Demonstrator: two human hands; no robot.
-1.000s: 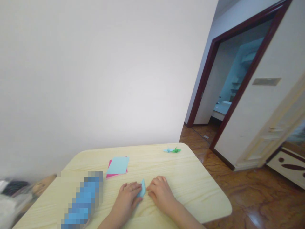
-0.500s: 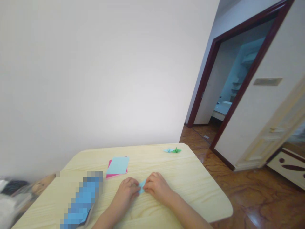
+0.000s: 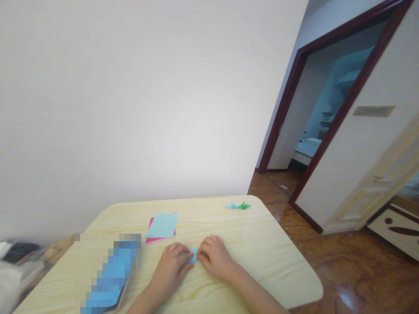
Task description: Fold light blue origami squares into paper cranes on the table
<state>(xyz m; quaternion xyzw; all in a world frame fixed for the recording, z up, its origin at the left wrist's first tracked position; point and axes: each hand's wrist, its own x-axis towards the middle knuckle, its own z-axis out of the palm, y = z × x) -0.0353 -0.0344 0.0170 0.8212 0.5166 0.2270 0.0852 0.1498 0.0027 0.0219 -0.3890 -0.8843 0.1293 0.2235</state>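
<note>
"Paper (image 3: 194, 255), where do you have it?"

"From my end, I see the small light-blue folded piece on the table (image 3: 262, 266), between the left hand (image 3: 173, 264) and the right hand (image 3: 216, 257)."

"Fingers?"

"Nearly closed on both sides, thumbs and fingertips pinching opposite edges. How firmly, I cannot tell."

"Changes since a second ago?"

"Back then the right hand sat just apart and the piece showed a long point. Now both hands touch it, and I see only a short patch."

"Any writing?"

"I can't read the wall plate (image 3: 375, 111), too blurred, and the blue object (image 3: 113, 277) at left is pixelated."
</note>
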